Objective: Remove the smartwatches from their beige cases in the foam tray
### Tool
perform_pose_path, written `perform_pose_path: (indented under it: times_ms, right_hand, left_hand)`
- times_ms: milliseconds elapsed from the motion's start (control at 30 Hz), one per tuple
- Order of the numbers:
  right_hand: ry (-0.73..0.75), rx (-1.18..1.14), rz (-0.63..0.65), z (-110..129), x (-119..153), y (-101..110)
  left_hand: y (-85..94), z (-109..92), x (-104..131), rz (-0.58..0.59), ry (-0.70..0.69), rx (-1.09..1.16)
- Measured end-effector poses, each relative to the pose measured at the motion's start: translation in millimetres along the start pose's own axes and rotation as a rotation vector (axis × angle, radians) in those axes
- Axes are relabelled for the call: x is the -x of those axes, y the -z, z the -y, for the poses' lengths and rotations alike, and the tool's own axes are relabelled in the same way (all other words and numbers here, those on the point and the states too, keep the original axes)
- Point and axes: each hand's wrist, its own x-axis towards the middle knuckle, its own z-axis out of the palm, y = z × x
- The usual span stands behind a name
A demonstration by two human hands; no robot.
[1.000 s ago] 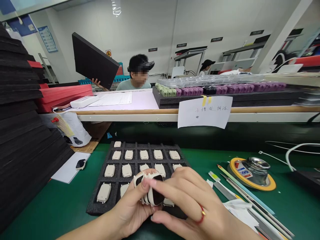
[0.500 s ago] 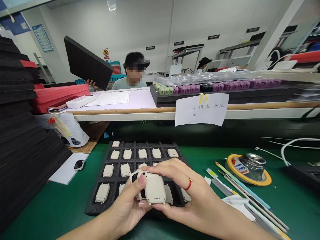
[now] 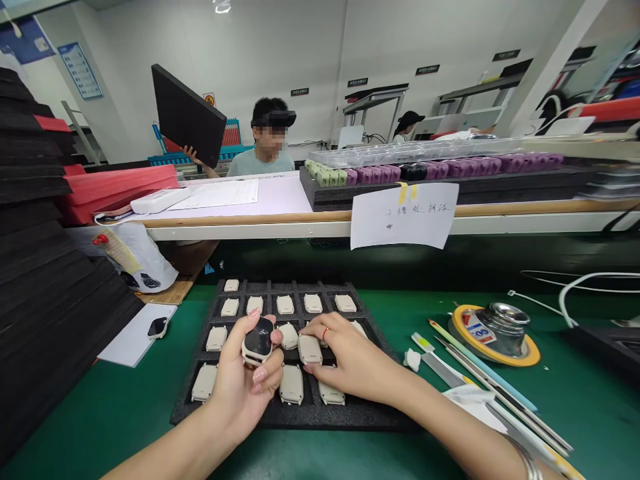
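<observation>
My left hand (image 3: 239,390) is closed around a smartwatch body (image 3: 259,339) with a glossy dark screen and a cream frame, held screen up over the tray's left middle. Between thumb and fingers, my right hand (image 3: 357,357) grips a cream watch case (image 3: 311,350), its back with small dark contacts facing up. That case is at the middle of the black foam tray (image 3: 360,419); whether it touches the slot I cannot tell. Several similar cases, such as one cream case (image 3: 291,384) in the front row, lie in the tray's compartments. My hands hide some compartments.
Left stand stacked black foam sheets (image 3: 30,267) and a white card (image 3: 135,337) with a small watch (image 3: 157,327). On the right lie a glass jar (image 3: 505,327) in a yellow ring, thin sticks (image 3: 500,380) and a brush (image 3: 423,342). Across the shelf, a person (image 3: 263,163) holds a black slab.
My hands have drawn apart: the left moved left with the dark-screened watch, the right carried the cream case up to the tray's middle. The person opposite shifted the black slab slightly.
</observation>
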Motion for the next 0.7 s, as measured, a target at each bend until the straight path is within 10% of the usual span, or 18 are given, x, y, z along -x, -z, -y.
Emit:
perform_pose_path:
  times_ms: [233,500,700]
  right_hand:
    - [0.176,-0.183,-0.312,34,11,34]
    - [0.353,-0.2,-0.177,58,21,32]
    - [0.435,-0.184,-0.302,58,20,31]
  left_hand:
    - [3.7,15,6,0.071,0.052,-0.284]
    - [3.9,23,11,0.146,0.247,-0.142]
    - [3.8,27,10,0.229,0.298,-0.038]
